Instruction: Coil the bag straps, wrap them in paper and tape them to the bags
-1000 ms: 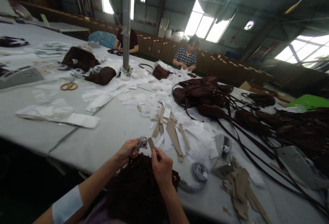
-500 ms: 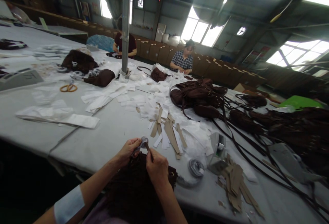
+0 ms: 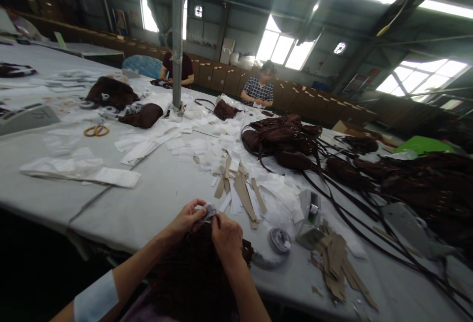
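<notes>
A brown bag [image 3: 195, 268] with a shaggy surface lies in my lap, below both hands and against the table edge. My left hand [image 3: 190, 217] pinches a crumpled strip of greyish translucent film [image 3: 210, 210] above the top of the bag. Close on its right, my right hand [image 3: 227, 237] is closed, thumb and fingertips pressed at the right end of that film. The fingers hide what the film lies around. A coil of similar grey film [image 3: 280, 241] rests on the table, right of my right hand, with a loose tail toward the bag.
Beyond my hands lie tan and white paper strips [image 3: 242, 194]. A tape dispenser [image 3: 309, 218] stands to the right, near more tan strips [image 3: 334, 263]. Brown bags with long straps [image 3: 284, 139] are heaped farther back. Orange-handled scissors [image 3: 96, 130] lie left. Two people sit across the table.
My hands have come closer together around the film. The brown strip that showed at my right fingertips is now hidden. The view has shifted slightly.
</notes>
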Demonstrator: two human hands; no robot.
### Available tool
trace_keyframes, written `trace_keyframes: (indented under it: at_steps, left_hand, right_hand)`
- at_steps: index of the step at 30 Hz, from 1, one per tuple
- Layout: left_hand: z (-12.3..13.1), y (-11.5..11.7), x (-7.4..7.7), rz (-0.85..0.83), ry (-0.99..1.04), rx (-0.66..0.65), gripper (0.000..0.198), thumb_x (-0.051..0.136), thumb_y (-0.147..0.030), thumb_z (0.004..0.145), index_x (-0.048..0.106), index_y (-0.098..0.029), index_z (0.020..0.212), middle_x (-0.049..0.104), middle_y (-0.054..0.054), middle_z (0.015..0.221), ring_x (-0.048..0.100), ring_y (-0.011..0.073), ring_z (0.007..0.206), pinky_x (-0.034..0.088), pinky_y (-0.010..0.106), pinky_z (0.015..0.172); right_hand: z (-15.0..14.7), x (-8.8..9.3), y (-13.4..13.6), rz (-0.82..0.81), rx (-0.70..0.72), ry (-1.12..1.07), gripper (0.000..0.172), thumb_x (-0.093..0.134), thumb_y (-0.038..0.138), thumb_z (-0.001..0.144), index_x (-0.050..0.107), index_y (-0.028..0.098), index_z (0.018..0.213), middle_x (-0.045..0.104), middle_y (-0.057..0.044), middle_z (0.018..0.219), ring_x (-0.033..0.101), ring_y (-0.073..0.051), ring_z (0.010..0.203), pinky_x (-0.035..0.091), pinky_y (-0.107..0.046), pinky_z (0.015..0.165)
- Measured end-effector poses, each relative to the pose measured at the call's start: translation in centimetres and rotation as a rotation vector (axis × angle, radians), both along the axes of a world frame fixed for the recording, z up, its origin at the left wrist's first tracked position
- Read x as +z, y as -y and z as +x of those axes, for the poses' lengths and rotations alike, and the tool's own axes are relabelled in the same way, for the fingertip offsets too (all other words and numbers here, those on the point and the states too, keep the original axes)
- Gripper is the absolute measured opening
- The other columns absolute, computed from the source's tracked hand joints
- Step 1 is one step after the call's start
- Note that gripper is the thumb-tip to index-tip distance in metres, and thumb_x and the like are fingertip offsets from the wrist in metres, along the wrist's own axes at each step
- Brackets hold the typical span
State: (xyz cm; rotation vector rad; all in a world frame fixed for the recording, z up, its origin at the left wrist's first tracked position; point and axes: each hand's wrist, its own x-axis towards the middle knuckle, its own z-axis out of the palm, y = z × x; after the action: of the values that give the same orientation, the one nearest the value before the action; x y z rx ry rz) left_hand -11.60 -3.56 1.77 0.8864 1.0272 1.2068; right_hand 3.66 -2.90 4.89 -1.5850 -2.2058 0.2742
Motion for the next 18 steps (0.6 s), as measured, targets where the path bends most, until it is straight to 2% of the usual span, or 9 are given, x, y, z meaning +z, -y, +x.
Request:
trace_keyframes:
  at_steps: [3,5,7,10,15,18]
  left_hand:
    - [-0.1,0.2,0.5,0.021,-0.037,-0.043,0.050,0.068,-0.055,0.073,0.045,-0.018,0.098,0.052,-0.009,0.052,0.034,0.0031,0.032,0.021,0.014,0.032]
    - [-0.2,0.4,0.9,0.036,-0.061,-0.081,0.050,0.067,-0.055,0.074,0.045,-0.019,0.099,0.050,-0.010,0.050,0.034,0.0035,0.033,0.020,0.014,0.033]
    - [-0.3,0.5,1.4,0.060,-0.094,-0.127,0.049,0.067,-0.053,0.075,0.043,-0.020,0.102,0.048,-0.011,0.049,0.034,0.0038,0.033,0.020,0.014,0.034]
    - [-0.4,0.7,2.2,0.096,-0.145,-0.213,0.047,0.067,-0.047,0.077,0.040,-0.021,0.106,0.049,-0.011,0.054,0.035,0.0039,0.037,0.022,0.013,0.036]
    - [0.2,1.0,3.0,0.136,-0.144,-0.290,0.044,0.066,-0.039,0.079,0.038,-0.020,0.109,0.058,-0.005,0.069,0.043,0.0054,0.047,0.027,0.014,0.041]
    - [0.7,1.0,2.6,0.140,-0.129,-0.243,0.041,0.065,-0.039,0.080,0.039,-0.020,0.106,0.061,-0.002,0.076,0.046,0.0064,0.049,0.030,0.015,0.042]
  right_hand:
    - [0.4,-0.5,-0.1,-0.044,-0.029,-0.135,0.016,0.052,0.027,0.087,0.064,0.020,0.095,0.070,-0.003,0.065,0.066,-0.020,0.060,0.036,-0.025,0.057]
    - [0.9,-0.8,-0.3,-0.066,0.012,-0.223,0.030,0.052,0.026,0.086,0.058,0.018,0.114,0.069,-0.002,0.065,0.066,-0.020,0.059,0.039,-0.024,0.056]
    - [1.3,-1.1,-0.4,-0.072,0.115,-0.269,0.036,0.049,0.026,0.087,0.055,0.018,0.122,0.071,-0.004,0.072,0.067,-0.020,0.064,0.042,-0.024,0.058]
    - [1.7,-1.6,-0.2,-0.084,0.191,-0.331,0.028,0.047,0.027,0.088,0.060,0.020,0.112,0.072,-0.005,0.077,0.069,-0.020,0.069,0.044,-0.023,0.059]
    - [1.0,-2.5,0.6,-0.055,0.052,-0.461,0.022,0.050,0.023,0.081,0.061,0.020,0.099,0.071,-0.003,0.071,0.068,-0.020,0.065,0.044,-0.024,0.058]
    - [0.4,-2.5,0.7,-0.018,-0.064,-0.553,0.027,0.052,0.024,0.079,0.060,0.019,0.104,0.070,-0.003,0.072,0.066,-0.020,0.063,0.045,-0.025,0.059]
